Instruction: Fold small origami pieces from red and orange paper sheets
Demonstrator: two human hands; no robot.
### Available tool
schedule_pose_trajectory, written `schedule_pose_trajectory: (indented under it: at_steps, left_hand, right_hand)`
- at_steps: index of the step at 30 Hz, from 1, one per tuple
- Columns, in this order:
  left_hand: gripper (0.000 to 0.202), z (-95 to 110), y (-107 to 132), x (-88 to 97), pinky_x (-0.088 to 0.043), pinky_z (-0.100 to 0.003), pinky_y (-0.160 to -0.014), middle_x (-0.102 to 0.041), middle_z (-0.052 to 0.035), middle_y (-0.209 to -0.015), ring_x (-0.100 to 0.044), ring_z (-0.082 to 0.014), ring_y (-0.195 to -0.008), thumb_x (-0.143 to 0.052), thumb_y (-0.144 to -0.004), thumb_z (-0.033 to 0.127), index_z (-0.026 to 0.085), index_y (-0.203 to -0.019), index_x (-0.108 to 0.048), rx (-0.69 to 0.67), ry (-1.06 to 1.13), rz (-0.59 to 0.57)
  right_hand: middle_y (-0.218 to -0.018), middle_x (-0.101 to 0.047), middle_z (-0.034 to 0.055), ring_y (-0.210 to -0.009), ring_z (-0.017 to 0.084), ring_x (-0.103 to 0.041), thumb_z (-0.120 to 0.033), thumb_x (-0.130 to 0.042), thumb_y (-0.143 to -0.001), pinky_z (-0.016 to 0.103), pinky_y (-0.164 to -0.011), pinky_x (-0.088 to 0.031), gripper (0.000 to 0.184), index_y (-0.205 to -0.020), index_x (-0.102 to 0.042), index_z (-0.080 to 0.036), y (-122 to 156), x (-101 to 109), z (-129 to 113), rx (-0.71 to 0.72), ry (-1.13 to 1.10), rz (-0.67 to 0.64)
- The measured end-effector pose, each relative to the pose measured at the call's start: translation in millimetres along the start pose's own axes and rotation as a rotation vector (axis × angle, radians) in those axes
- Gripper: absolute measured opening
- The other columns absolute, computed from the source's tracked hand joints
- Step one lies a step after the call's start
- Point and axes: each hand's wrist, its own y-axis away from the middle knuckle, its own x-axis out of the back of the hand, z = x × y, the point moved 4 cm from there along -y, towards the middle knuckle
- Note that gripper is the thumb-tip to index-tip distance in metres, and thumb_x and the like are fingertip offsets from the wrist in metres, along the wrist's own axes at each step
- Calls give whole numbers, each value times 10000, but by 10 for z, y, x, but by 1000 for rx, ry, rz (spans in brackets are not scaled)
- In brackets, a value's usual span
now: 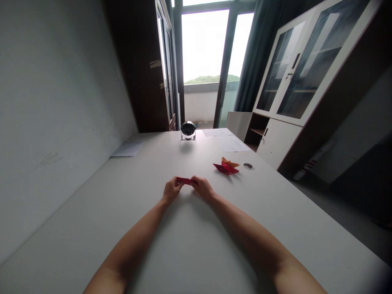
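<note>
A narrow strip of folded red paper (pixel 185 181) stretches between my two hands, just above the middle of the white table. Its left end is pinched by my left hand (pixel 172 190), thumb toward me. At the other end, my right hand (pixel 202 187) grips the paper with bent fingers. Both ends of the strip are partly covered by fingers. To the right of my hands lie folded paper pieces, red ones (pixel 226 168) and an orange one (pixel 233 163), bunched together with pointed tips.
A round cable hole (pixel 248 166) is set in the white table (pixel 107 228), right of the folded pieces. Near the far edge stands a small round black device on a stand (pixel 188 130). Paper sheets (pixel 127 148) lie by the left wall, others (pixel 234 145) at the far right.
</note>
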Motion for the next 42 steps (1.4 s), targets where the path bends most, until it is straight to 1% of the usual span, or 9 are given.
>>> schedule_pose_trajectory:
  at_steps: [6, 11, 17, 24, 29, 35, 42]
  left_hand:
    - [204, 32, 11, -3, -518, -268, -684, -736, -29, -818, -672, -157, -725, -545, -879, 281, 200, -1006, -683, -36, 30, -10]
    - [217, 89, 22, 35, -516, -261, -658, -730, -24, -811, -655, -138, -666, -503, -912, 304, 191, -977, -675, -79, 40, -8]
    - [227, 111, 30, 47, -509, -252, -659, -729, -20, -834, -650, -129, -667, -472, -931, 306, 193, -959, -666, -86, 34, 3]
    - [223, 82, 20, 52, -513, -255, -665, -729, -27, -838, -654, -135, -670, -479, -919, 306, 197, -968, -667, -43, 47, 33]
    - [242, 25, -8, 54, -506, -261, -658, -729, -34, -835, -646, -135, -650, -458, -921, 292, 190, -1004, -660, -23, 84, 58]
    - [213, -29, -22, 55, -492, -255, -644, -716, -27, -775, -635, -138, -626, -473, -904, 294, 194, -945, -656, 2, 96, 89]
    - [225, -74, -34, 68, -478, -248, -624, -702, -22, -752, -625, -138, -616, -457, -911, 328, 196, -928, -638, 38, 89, 122]
  right_hand:
    - [-773, -666, -7, -664, 131, -536, -262, -592, -868, 223, -634, -377, 98, -903, -672, -219, 7, 18, -13, -12, -3, 7]
    - [-758, -658, -8, -650, 126, -524, -284, -602, -872, 221, -622, -369, 96, -895, -668, -217, 10, 17, -19, 4, -1, 16]
    - [-771, -664, -3, -652, 128, -530, -324, -596, -893, 221, -622, -367, 130, -928, -667, -222, 11, 15, -45, 13, 0, 13]
    - [-813, -679, 5, -668, 131, -549, -288, -601, -886, 224, -639, -383, 123, -964, -671, -225, 3, 8, -53, 12, 1, 29]
    - [-792, -666, 1, -662, 129, -539, -265, -598, -875, 222, -638, -378, 99, -925, -669, -218, -8, -6, -5, 19, 22, 33]
    - [-734, -638, -10, -639, 125, -513, -286, -603, -876, 218, -616, -357, 93, -857, -659, -214, -10, -31, 28, 38, 54, 53]
    - [-761, -665, -6, -660, 134, -545, -271, -587, -876, 224, -631, -378, 96, -886, -669, -223, -6, -8, 10, 19, 49, 56]
